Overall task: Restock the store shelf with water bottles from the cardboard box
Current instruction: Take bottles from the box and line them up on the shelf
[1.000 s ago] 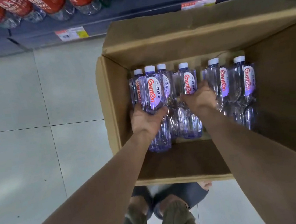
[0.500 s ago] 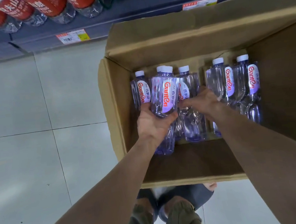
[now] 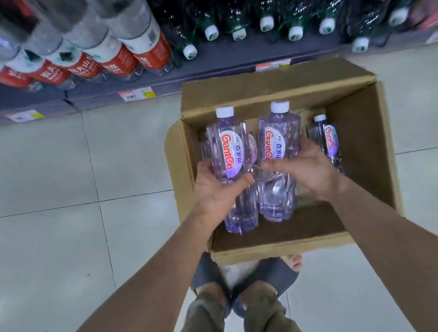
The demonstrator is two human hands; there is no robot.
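An open cardboard box (image 3: 368,155) stands on the floor in front of the store shelf (image 3: 202,70). My left hand (image 3: 215,190) grips a clear purple-tinted water bottle (image 3: 228,148) with a white cap and red-lettered label, lifted above the box. My right hand (image 3: 305,170) grips a second bottle of the same kind (image 3: 277,138) beside it, also raised. Another bottle (image 3: 327,138) stands in the box at the right. More bottles lie partly hidden behind the two held ones.
Large red-labelled bottles (image 3: 109,61) fill the shelf's left part and dark green-tinted bottles with white caps (image 3: 265,23) its right. Price tags (image 3: 136,94) line the shelf edge. Pale floor tiles (image 3: 52,183) spread to the left. My feet in grey slippers (image 3: 251,278) stand just behind the box.
Both hands have lifted a bottle each up out of the box, where before they were reaching among the standing bottles. The view has pulled back and up, showing more of the shelf.
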